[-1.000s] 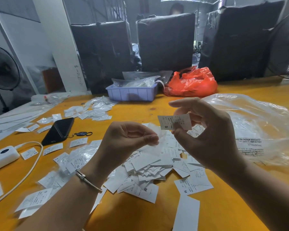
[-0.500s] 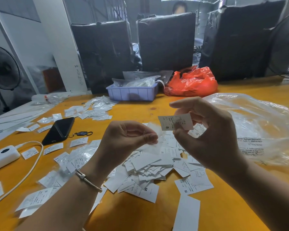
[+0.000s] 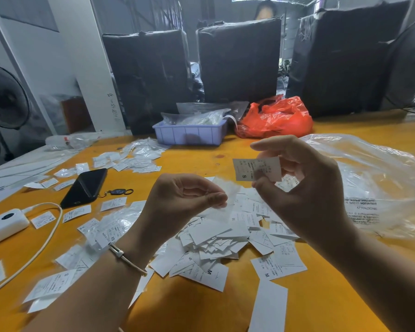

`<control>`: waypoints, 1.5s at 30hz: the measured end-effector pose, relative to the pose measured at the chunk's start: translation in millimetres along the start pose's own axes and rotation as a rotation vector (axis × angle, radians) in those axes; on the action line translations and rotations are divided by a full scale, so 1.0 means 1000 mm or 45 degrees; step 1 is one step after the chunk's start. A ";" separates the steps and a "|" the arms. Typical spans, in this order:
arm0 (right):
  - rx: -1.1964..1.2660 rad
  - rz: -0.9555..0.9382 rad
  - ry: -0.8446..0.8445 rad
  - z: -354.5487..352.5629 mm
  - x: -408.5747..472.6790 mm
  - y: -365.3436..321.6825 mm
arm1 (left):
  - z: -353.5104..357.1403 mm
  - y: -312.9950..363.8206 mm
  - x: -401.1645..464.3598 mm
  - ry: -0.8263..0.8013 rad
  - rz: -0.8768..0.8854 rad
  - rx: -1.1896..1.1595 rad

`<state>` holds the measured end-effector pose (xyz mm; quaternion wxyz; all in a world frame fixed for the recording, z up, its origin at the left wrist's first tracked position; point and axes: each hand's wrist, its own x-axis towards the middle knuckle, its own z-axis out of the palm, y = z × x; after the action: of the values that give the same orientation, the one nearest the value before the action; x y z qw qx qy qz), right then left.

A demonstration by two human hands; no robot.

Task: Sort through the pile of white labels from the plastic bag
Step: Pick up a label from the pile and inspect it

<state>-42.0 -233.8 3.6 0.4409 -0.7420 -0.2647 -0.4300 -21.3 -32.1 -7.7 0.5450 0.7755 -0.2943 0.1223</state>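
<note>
A pile of white labels (image 3: 216,240) lies on the orange table (image 3: 201,307) in front of me. My right hand (image 3: 302,190) is raised above the pile and pinches a white label marked S (image 3: 247,168) between thumb and fingers. To its left my left hand (image 3: 185,202) pinches a thin translucent sleeve or label (image 3: 228,195) that hangs down toward the pile. A large clear plastic bag (image 3: 374,183) lies crumpled at the right, behind my right hand.
More labels (image 3: 134,159) and small clear sleeves are scattered at the left. A black phone (image 3: 84,186) with a key fob, a white power bank (image 3: 3,224) with its cable, a lilac tray (image 3: 189,134) and a red bag (image 3: 276,121) stand around. Black wrapped bundles line the back.
Both hands have stayed almost still. My right hand has lifted the S label very slightly; the left keeps its pinch.
</note>
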 end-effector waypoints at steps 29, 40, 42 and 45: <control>-0.018 0.025 -0.076 0.003 -0.001 0.002 | -0.002 0.001 0.000 0.000 0.048 0.055; -0.018 -0.003 -0.019 -0.002 0.002 0.001 | -0.001 -0.001 0.000 0.002 0.065 0.069; -0.019 -0.006 -0.033 -0.001 0.001 0.001 | -0.001 -0.001 0.000 0.006 0.065 0.071; -0.026 -0.003 -0.054 0.001 0.000 0.001 | -0.001 -0.002 0.001 0.012 0.064 0.083</control>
<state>-40.8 -233.3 2.6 0.4273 -0.7549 -0.2706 -0.4175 -19.5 -31.1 -8.1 0.5174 0.7847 -0.3071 0.1493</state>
